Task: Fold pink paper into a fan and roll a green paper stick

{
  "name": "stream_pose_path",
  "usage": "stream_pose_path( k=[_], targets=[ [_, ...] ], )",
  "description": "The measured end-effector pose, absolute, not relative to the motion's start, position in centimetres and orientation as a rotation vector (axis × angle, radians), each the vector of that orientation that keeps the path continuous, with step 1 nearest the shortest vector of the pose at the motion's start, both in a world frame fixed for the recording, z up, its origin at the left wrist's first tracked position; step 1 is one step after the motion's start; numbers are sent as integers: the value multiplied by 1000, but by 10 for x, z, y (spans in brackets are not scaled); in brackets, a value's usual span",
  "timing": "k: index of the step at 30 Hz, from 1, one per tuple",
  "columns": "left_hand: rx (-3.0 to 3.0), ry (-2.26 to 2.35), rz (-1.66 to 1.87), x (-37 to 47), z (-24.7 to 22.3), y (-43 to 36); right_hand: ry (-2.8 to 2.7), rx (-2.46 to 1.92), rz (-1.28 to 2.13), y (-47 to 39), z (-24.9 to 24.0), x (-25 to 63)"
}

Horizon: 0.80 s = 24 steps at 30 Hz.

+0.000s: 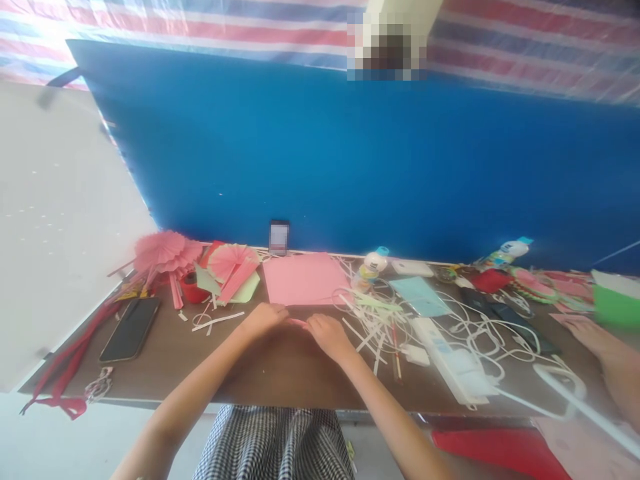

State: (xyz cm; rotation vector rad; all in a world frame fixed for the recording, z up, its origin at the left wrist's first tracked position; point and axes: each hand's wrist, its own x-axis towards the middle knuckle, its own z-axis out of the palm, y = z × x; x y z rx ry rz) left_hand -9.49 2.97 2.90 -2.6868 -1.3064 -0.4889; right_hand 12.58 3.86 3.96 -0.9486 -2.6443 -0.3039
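Observation:
Between my two hands a narrow pink paper strip (298, 323) is stretched over the brown table (280, 377). My left hand (267, 316) is closed on its left end, and my right hand (323, 331) grips the right end. Just beyond them lies a flat pink paper sheet (306, 279). Its lower edge is close to my fingers. To the right of my right hand is a tangled heap of white and pale green paper strips (377, 317).
Left are pink paper fans (167, 257), a red cup (194, 288) and a black phone (130, 330). Right are a bottle (373, 265), a blue packet (420, 297), a white power strip (443, 360) and tangled cables. Another person's hand (583, 333) rests at far right. A blue partition (325, 153) stands behind.

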Motion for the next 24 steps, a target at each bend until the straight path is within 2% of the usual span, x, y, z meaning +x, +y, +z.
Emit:
stream_pose_path(
  k=[4, 8, 16, 24],
  targets=[
    [-2811, -1454, -427, -98, 50, 33, -2799, -995, 15, 42, 58, 128],
    [-3019, -1378, -523, -79, 62, 30, -2840, -1016, 334, 41, 70, 123],
    [-3259, -1570, -525, -76, 49, 32, -2696, -1198, 902, 48, 79, 135],
    [-3293, -1820, -640, -100, 46, 46, -2531, -1284, 1200, 74, 79, 158]
  ],
)
